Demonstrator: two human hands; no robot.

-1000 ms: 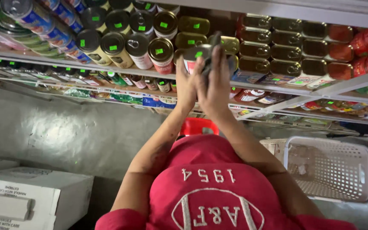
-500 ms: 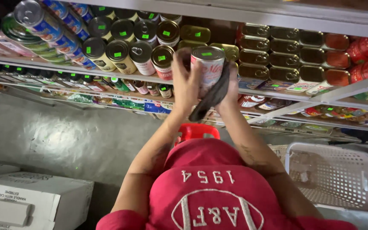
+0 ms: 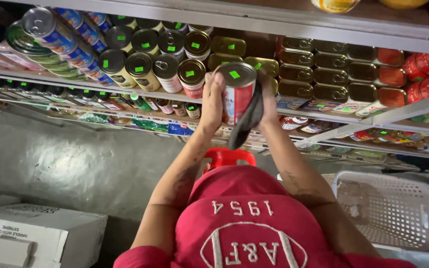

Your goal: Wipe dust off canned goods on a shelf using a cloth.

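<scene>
can (image 3: 238, 92), round shiny metal, gripped in my left hand (image 3: 211, 97); my right hand (image 3: 266, 94) presses a limp dark cloth (image 3: 247, 121) against it.

Green-stickered tins (image 3: 167, 59), white cartons (image 3: 35, 233)

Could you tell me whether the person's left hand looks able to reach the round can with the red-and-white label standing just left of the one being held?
Probably yes. The left hand grips the held red-and-white can right beside that shelved can, with nothing between them, though it would have to let go first.
</scene>
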